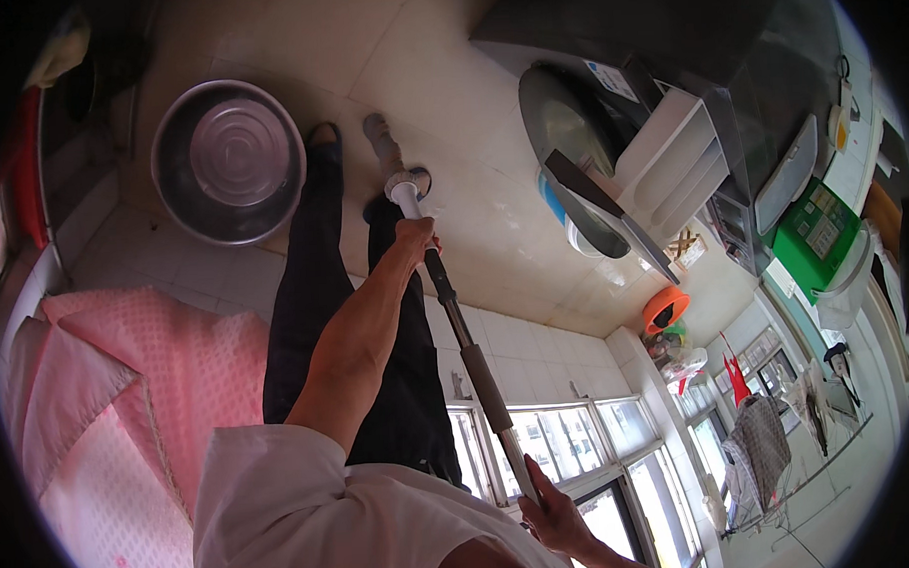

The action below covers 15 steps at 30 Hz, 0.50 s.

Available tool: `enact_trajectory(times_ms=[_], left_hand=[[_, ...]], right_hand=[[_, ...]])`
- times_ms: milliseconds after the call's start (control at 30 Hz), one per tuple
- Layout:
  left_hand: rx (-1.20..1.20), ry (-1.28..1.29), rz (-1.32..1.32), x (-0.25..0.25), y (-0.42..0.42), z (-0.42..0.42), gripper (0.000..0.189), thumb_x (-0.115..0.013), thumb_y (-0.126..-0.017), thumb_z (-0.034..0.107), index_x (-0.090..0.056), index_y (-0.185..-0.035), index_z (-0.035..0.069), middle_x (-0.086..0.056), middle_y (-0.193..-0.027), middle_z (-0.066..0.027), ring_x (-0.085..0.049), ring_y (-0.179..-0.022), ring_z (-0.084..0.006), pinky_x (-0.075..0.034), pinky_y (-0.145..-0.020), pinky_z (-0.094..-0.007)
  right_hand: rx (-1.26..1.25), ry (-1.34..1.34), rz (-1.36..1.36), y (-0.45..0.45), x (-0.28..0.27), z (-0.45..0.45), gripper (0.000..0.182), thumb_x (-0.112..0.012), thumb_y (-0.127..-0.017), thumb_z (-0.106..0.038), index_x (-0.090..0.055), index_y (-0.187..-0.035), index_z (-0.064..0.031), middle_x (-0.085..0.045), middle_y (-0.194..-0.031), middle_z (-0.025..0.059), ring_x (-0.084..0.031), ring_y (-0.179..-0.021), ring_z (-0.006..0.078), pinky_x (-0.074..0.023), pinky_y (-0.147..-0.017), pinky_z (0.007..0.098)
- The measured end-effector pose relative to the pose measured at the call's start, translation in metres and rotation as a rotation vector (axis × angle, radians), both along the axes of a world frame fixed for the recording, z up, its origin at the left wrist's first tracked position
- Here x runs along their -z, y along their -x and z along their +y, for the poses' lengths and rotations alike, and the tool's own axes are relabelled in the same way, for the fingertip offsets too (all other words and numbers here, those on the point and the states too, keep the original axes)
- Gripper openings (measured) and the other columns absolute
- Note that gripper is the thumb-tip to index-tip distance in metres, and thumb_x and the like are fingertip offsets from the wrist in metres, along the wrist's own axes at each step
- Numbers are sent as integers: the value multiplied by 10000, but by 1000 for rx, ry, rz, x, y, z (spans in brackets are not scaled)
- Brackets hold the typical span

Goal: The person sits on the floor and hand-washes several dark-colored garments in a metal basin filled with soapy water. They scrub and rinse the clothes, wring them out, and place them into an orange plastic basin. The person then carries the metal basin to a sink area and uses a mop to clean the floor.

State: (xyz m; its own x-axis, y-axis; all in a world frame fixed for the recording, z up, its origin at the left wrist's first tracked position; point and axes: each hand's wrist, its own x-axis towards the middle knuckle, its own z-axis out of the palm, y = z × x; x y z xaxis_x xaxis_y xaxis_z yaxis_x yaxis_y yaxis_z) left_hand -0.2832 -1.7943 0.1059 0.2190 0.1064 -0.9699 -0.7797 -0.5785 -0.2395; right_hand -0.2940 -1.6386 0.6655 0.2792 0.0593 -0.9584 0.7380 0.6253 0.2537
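Note:
A twist mop with a telescopic metal handle (pixel 457 325) runs slantwise across the front of my body. My left hand (pixel 417 234) is closed around its upper dark section, just behind the white plastic collar (pixel 404 195). Lower in the picture, my right hand (pixel 554 512) grips the metal tube near its other end, past the brown foam sleeve (pixel 486 388). The grey mop head (pixel 383 145) lies at the tiled floor between my slippered feet, close to the slipper on the right. To the left stands a large round metal basin (pixel 167 181) with ringed ridges in its bottom.
Pink patterned cloth (pixel 164 347) drapes at the left. On the right are a round dark-rimmed panel (pixel 569 130), a white compartment tray (pixel 672 164), dark furniture (pixel 777 55) and a green box (pixel 817 234). Farther off are an orange basin (pixel 666 309), windows and hanging clothes (pixel 759 446).

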Motion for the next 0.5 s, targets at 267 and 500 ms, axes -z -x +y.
enact_trajectory(times_ms=[267, 500], left_hand=[[-158, -108, -48, 0, 0, -11, 137, -621, -962, 101, -531, -984, 2, -526, -666, -92, -556, -499, -237, -526, -462, -457], [-141, -164, 5, 29, -8, -18, 151, -615, -906, 70, -532, -784, 35, -502, -595, -85, -527, -474, -232, -480, -436, -419]], right_hand=[[-7, -70, -169, 27, 5, -8, 719, -533, -1047, -158, -151, -1657, -146, -559, -621, 4, -535, -506, 91, -448, -500, 281], [40, -83, -100, 12, 6, -9, 726, -560, -1035, -152, -180, -1653, -145, -574, -658, -1, -521, -562, 69, -445, -537, 276]])
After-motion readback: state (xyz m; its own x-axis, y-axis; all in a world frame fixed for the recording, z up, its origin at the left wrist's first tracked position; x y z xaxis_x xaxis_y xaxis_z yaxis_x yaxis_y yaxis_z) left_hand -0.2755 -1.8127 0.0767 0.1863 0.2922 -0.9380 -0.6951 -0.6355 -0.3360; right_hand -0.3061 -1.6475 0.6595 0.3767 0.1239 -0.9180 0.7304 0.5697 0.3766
